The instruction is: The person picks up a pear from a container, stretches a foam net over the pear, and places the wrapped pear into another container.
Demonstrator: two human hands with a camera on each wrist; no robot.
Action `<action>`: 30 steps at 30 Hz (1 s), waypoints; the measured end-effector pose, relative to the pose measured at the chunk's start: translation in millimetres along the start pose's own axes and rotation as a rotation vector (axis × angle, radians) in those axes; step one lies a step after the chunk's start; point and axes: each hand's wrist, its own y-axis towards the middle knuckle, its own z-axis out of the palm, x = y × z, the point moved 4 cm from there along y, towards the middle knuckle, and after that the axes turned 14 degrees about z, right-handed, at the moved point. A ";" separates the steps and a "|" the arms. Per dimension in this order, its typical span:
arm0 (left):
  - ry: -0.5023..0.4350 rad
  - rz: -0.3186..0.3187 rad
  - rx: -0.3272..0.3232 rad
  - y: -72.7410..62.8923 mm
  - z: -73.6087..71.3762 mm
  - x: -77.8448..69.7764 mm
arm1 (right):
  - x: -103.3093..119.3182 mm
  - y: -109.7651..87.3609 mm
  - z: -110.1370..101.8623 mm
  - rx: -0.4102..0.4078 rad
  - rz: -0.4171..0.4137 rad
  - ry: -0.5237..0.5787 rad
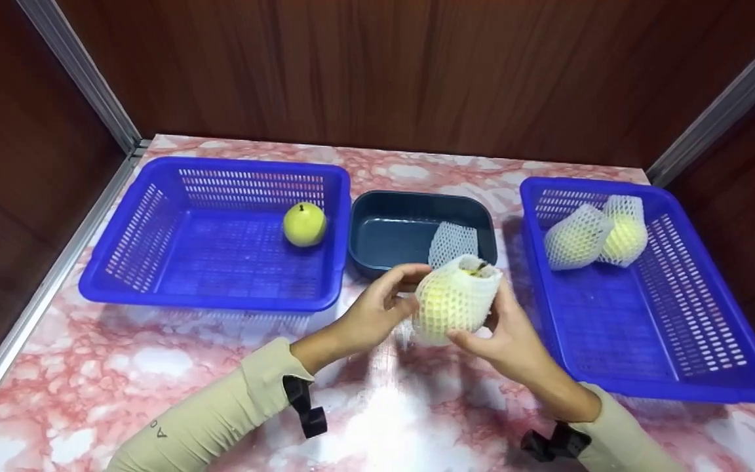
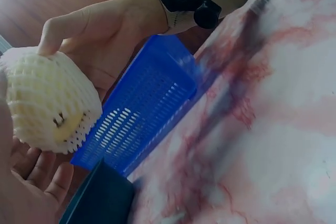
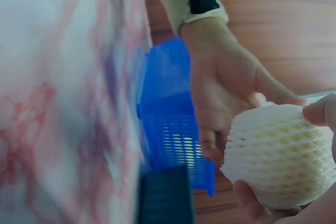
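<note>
A round yellow pear in a white foam net [image 1: 451, 305] is held up between both hands, over the front edge of the dark box. The right hand [image 1: 515, 331] grips it from the right, thumb low on the net's front and fingers behind. From the left, the left hand [image 1: 374, 311] holds the net's side between thumb and forefinger. The net's open end tips up and away, showing the dark stem inside. In the left wrist view the stem end of the pear [image 2: 60, 121] shows; in the right wrist view the net [image 3: 278, 153] covers it.
A blue basket [image 1: 213, 303] on the left holds one bare yellow-green pear [image 1: 305, 224]. The dark box [image 1: 387, 196] in the middle contains an empty foam net [image 1: 454, 244]. In the right blue basket [image 1: 712, 396] lie two netted pears [image 1: 577, 239]. Wooden panels surround the marbled table.
</note>
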 end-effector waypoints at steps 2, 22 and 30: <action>-0.025 -0.037 -0.044 3.8 1.1 0.1 | 6.9 -1.5 -5.1 -0.007 0.005 0.011; -0.081 -0.455 -0.237 36.7 47.4 25.2 | 37.1 0.1 -87.0 -0.133 0.129 -0.077; -0.089 -0.506 -0.132 52.6 81.4 32.6 | 34.9 11.2 -131.8 -0.230 0.201 -0.267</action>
